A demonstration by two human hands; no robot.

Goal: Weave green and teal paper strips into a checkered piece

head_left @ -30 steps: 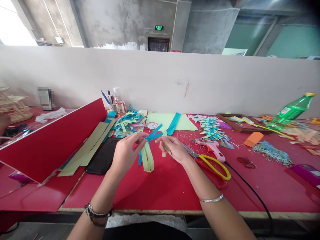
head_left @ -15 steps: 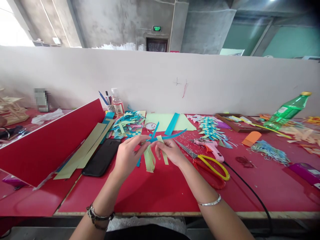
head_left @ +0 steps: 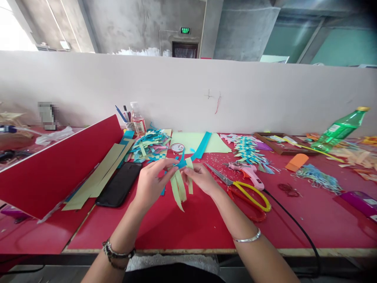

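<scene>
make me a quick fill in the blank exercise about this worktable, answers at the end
1. The left hand and right hand hold pale green and ____ paper strips.
2. The silver bangle is worn on the person's ____ arm.
3. The scissors have one red handle loop and one ____ loop.
4. The body of the glue gun is mostly ____.

Missing words: blue; right; yellow; pink
</scene>
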